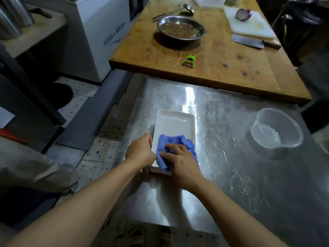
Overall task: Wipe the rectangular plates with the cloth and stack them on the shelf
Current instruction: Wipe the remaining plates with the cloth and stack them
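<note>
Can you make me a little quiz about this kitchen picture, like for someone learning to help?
1. True or false: the right hand presses the blue cloth into the white rectangular plate.
2. What does the left hand do? A) holds the plate's left edge B) lifts the clear plastic bowl C) picks up the green peeler
3. Fill in: the cleaver lies on the wooden table beside the white ______ board.

Key: 1 true; 2 A; 3 cutting.
</note>
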The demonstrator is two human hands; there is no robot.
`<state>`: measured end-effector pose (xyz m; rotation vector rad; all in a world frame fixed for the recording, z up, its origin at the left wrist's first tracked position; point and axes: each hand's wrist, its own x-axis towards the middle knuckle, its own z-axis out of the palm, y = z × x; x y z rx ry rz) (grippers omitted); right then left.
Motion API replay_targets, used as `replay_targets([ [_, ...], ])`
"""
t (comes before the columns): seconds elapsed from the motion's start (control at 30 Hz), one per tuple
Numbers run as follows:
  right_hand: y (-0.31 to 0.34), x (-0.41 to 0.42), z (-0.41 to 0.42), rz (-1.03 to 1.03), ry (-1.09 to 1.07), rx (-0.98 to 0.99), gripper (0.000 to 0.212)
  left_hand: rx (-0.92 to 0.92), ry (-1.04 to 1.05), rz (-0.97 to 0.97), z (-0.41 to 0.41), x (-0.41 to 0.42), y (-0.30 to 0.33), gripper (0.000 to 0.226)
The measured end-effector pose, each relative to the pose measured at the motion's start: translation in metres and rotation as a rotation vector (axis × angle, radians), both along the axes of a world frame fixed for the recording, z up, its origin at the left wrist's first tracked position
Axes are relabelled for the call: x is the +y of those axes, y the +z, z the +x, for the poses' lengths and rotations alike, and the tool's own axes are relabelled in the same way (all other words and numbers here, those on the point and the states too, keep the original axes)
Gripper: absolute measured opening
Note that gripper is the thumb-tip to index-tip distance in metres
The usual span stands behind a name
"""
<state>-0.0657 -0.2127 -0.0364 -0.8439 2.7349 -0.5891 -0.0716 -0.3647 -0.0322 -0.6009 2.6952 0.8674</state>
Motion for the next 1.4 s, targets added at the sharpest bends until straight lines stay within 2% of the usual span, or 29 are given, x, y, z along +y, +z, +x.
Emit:
replay_targets([
  [0.43,-0.026,-0.030,-0.099,0.172,-0.093,0.213,0.051,-0.149,-0.062,-0.016,-0.010,0.006,-0.006,0.036],
  [0.7,-0.023,0.019,-0.106,0.224,-0.188,0.318,0.042,-0.144,-0.052,-0.049,-0.009,0.008,0.002,0.022],
  [0.9,-0.017,0.032,-0.083,0.175,-0.118,0.320,0.030,-0.116,-0.007,-0.031,-0.006,0.009,0.001,0.022],
  [1.13,-0.012,0.032,-0.002,0.035,-0.034,0.253,0.016,-0.091,0.008,0.004,-0.002,0.007,-0.003,0.025],
  [1.2,-0.012,0.028,-0.006,0.018,-0.024,0.226,0.020,-0.079,0.003,0.004,-0.001,0.005,-0.004,0.026],
  [1.33,-0.016,0.014,-0.056,0.159,-0.029,0.186,0.048,-0.060,-0.017,0.013,0.001,0.001,-0.011,0.034],
  [1.4,-0.020,0.001,-0.082,0.146,-0.061,0.173,0.053,-0.057,-0.021,0.025,0.001,0.000,-0.014,0.035],
])
